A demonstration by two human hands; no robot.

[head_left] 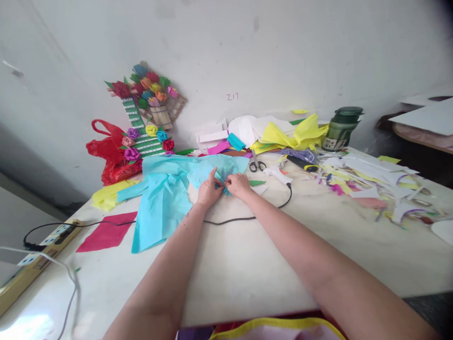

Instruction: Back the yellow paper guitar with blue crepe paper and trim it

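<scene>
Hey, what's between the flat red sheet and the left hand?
In the head view, the light blue sheet lies between the red sheet and the left hand. A black cord also runs that way, partly hidden.

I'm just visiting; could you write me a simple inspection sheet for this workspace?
Surface: pale tabletop, bare nearest the person.
Work things: light blue paper, spread and creased; scissors and white glue gun lie right of the hands.
Clutter: paper scraps heaped at right; red paper flat at left; red plastic bag behind it.
Hands: left hand, one finger raised, and right hand meet fingertip to fingertip at crumpled blue paper.
Cables: black cord from the glue gun, apparently reaching the power strip; white cable beside the strip.
Surroundings: marked white wall; paper flowers; green bottle.
</scene>
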